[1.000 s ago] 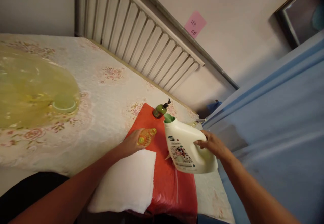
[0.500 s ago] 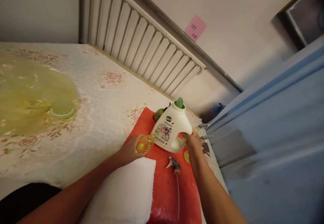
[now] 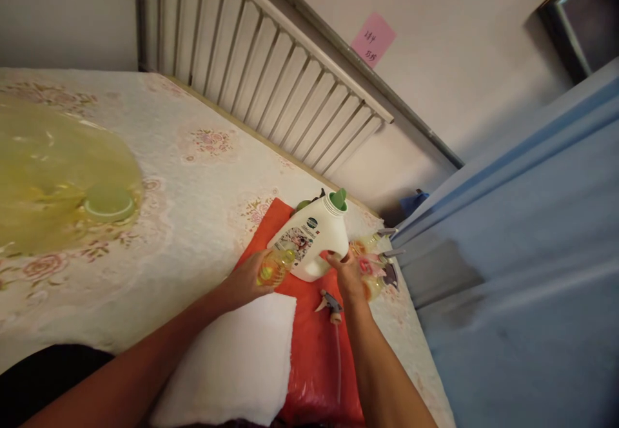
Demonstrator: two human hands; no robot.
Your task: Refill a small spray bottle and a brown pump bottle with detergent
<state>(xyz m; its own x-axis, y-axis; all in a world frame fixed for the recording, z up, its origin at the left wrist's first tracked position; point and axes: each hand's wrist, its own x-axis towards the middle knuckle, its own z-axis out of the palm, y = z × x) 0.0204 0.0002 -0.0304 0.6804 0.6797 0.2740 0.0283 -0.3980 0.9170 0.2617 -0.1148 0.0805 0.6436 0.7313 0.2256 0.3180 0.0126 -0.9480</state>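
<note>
My left hand [image 3: 247, 281] is closed around a small clear bottle [image 3: 275, 268] with a yellow and orange print, its neck pointing right. With its fingers through the handle, my right hand [image 3: 349, 276] grips a large white detergent jug [image 3: 333, 231]. The jug has no cap on; a green spout [image 3: 339, 198] shows in its mouth. It leans to the right, its lower left side right behind the small bottle. Whether its base touches the red plastic sheet [image 3: 314, 357] cannot be told. A grey spray trigger [image 3: 331, 305] with a thin tube lies on that sheet.
Several clear spray bottles [image 3: 370, 265] stand or lie right of my right hand. A folded white cloth [image 3: 236, 363] lies below my left forearm. Far left on the flowered tablecloth [image 3: 193, 202] is a yellow plastic bag [image 3: 72, 176]. A radiator [image 3: 271, 67] and blue curtain [image 3: 522, 273] border the table.
My right hand has moved left with the jug, bringing it closer to the small bottle and uncovering more of the spray bottles. My left hand has barely moved.
</note>
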